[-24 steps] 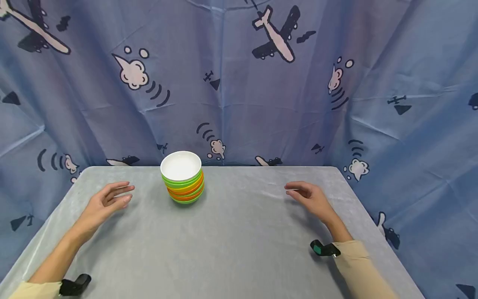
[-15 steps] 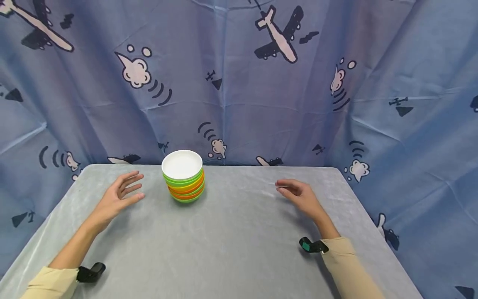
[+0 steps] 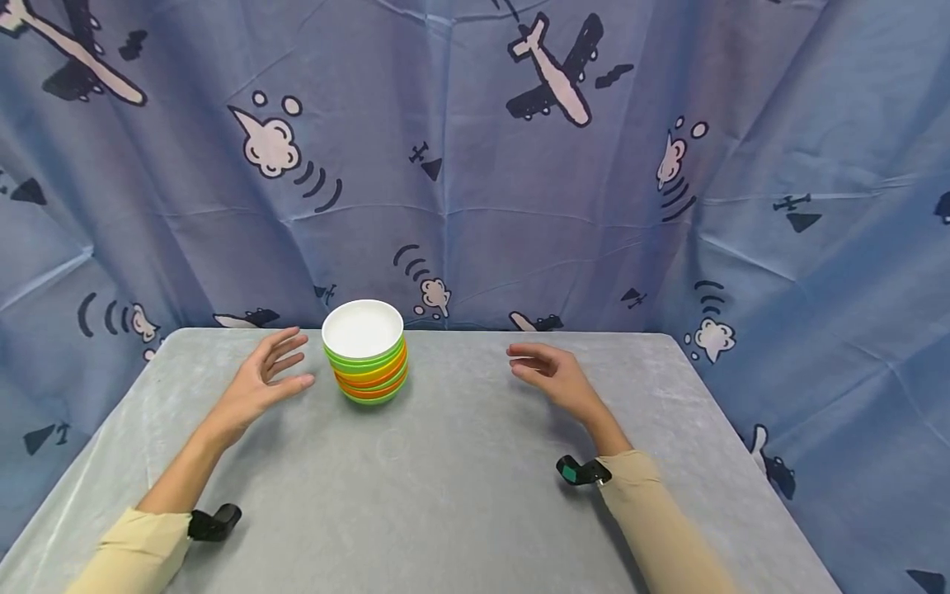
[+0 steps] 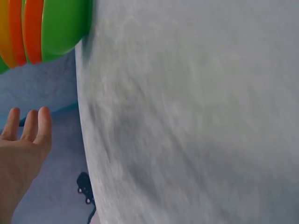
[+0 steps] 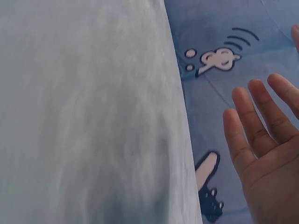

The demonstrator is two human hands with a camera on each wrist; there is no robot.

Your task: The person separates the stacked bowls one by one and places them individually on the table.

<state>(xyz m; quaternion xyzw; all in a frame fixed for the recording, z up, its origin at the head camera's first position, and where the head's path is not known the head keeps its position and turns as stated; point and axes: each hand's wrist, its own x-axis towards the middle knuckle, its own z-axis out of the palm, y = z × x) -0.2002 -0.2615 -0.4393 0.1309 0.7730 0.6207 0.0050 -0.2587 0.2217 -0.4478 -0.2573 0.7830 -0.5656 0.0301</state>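
Observation:
A stack of nested bowls (image 3: pixel 369 375) in green, yellow and orange, with a white inside on top, stands upright near the table's far edge, left of centre. Just left of it is my left hand (image 3: pixel 261 386), fingers spread and thumb apart, not touching the bowls. In the left wrist view the lower bowls (image 4: pixel 60 30) show at the top left, beyond the fingertips. To the right of the stack, with a wider gap, my right hand (image 3: pixel 558 378) hovers over the table with relaxed fingers and holds nothing. Its palm and extended fingers (image 5: pixel 254 121) show in the right wrist view.
A table (image 3: pixel 445 495) under a pale grey cloth spreads below both hands. Behind it and at its sides hangs a blue curtain (image 3: pixel 482 165) printed with planes and clouds. Each wrist carries a black camera mount (image 3: pixel 215 523).
Both hands have moved inward toward the bowl stack, the left one rightward and the right one leftward. The left thumb and fingers have spread wider. The stack stays put.

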